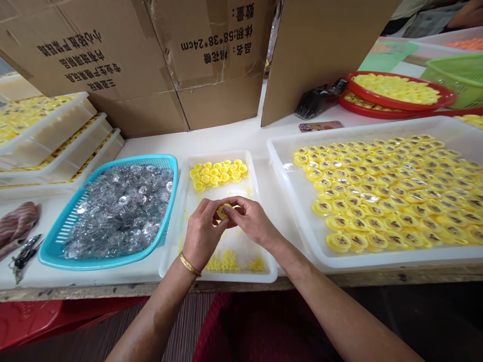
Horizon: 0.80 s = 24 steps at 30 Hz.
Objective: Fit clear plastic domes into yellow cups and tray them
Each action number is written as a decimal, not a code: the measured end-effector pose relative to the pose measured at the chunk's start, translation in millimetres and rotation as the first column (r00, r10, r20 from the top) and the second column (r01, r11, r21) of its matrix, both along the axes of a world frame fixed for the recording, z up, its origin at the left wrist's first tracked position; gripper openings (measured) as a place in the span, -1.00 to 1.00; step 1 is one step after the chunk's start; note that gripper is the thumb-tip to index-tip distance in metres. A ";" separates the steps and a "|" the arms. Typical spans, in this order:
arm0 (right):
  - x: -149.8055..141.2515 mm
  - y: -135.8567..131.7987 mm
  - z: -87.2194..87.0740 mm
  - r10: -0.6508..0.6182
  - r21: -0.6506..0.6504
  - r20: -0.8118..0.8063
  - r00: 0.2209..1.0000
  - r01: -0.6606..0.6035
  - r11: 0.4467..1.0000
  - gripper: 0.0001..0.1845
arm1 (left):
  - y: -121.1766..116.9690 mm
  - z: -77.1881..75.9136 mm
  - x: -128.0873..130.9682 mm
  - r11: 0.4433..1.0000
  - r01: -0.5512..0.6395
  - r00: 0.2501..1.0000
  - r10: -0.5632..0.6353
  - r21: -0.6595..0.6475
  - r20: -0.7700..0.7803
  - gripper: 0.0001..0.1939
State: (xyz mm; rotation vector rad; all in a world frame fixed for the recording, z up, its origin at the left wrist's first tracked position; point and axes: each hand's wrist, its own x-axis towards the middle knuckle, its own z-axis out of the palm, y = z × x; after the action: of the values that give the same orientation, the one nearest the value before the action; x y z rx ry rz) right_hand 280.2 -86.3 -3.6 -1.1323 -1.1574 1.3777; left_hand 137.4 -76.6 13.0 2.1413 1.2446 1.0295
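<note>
A small round yellow plastic piece [222, 211] is pinched between the fingertips of my left hand [203, 231] and my right hand [253, 222]. Both hands are closed on it, and the fingers partly cover it. They are above a shallow white tray [267, 269]. At the tray's far end stand several yellow cup-shaped pieces [215, 180]. Small yellow bits [222, 261] lie in a heap at its near end. To the left, a blue basket [109, 263] holds many clear, shiny plastic pieces [124, 211].
On the right, a large white tray [294, 201] holds rows of yellow round pieces with dark centres [377, 201]. Cardboard [222, 108] stands behind. Stacked trays [49, 138], keys [24, 256] and cloth [18, 221] are left; red plates [400, 108] and a black bag [317, 103] far right.
</note>
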 end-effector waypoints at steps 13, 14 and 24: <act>-2.9 -1.8 -12.8 -0.119 0.260 0.215 0.969 0.060 0.964 -0.63 | -2.4 -0.5 -3.8 0.901 -0.048 0.888 0.236 -0.432 0.394 -0.83; -3.1 -2.1 -12.9 -0.126 0.268 0.221 0.967 0.064 0.961 -0.63 | -2.7 0.3 -3.9 0.900 -0.042 0.886 0.235 -0.434 0.401 -0.83; -3.5 -3.8 -5.5 -0.127 0.314 0.262 0.957 0.040 0.949 -0.67 | 1.3 3.9 -14.5 0.957 0.026 0.943 0.072 -0.288 0.325 -0.89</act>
State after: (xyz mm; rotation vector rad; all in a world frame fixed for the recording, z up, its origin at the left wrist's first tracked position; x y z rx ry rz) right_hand 276.7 -90.1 -9.0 -1.1579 -1.4504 0.9494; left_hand 122.8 -75.3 16.9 1.6552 1.1740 1.0895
